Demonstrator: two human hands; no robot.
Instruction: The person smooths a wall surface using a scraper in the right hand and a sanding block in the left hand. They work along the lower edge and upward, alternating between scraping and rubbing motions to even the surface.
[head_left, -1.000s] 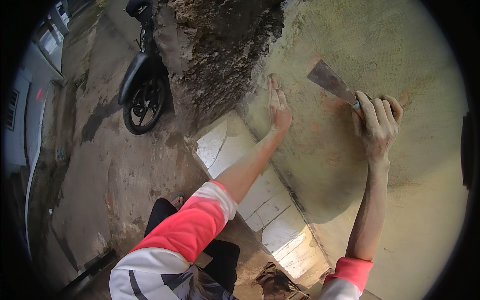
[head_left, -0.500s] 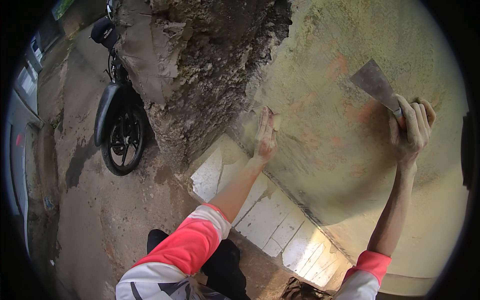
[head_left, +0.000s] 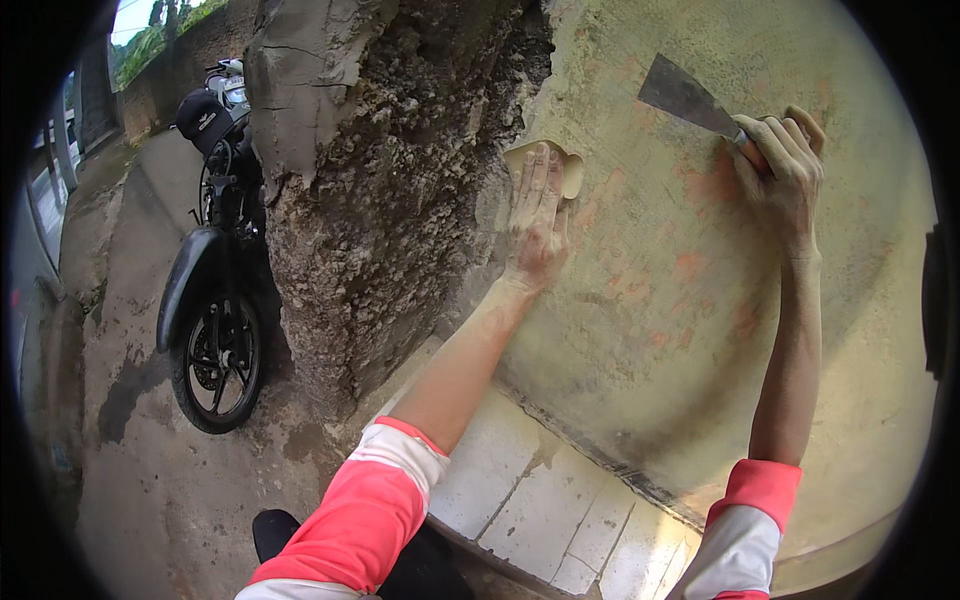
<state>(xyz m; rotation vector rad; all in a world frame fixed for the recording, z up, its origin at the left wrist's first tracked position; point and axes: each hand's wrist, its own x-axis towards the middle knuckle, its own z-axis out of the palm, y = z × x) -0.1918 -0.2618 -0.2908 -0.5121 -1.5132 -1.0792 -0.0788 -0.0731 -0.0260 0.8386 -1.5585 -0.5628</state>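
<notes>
My left hand [head_left: 540, 225] presses a cream-backed piece of sandpaper [head_left: 571, 176] against the yellowish-green wall [head_left: 640, 330], close to the rough broken edge. Its fingers lie together over the sheet, whose curled edges show on both sides. Farther right, my right hand [head_left: 785, 190] is closed around the handle of a putty knife [head_left: 687, 96]. The wide grey blade points up and left, over the wall; whether it touches the surface I cannot tell. Most of the handle is hidden in my fingers. Orange-red patches [head_left: 715, 188] show through the paint near the knife.
Left of the painted wall stands a thick, crumbling stretch of bare masonry [head_left: 380, 210]. Cracked white tiles [head_left: 530, 510] line a ledge below. A black motorcycle [head_left: 215, 330] with a dark cap [head_left: 204, 121] on it is parked on the concrete ground [head_left: 140, 490] at the left.
My left hand and the sandpaper have moved up the wall. The putty knife has shifted left and up, its blade tilted more toward the left. The whole view has also shifted.
</notes>
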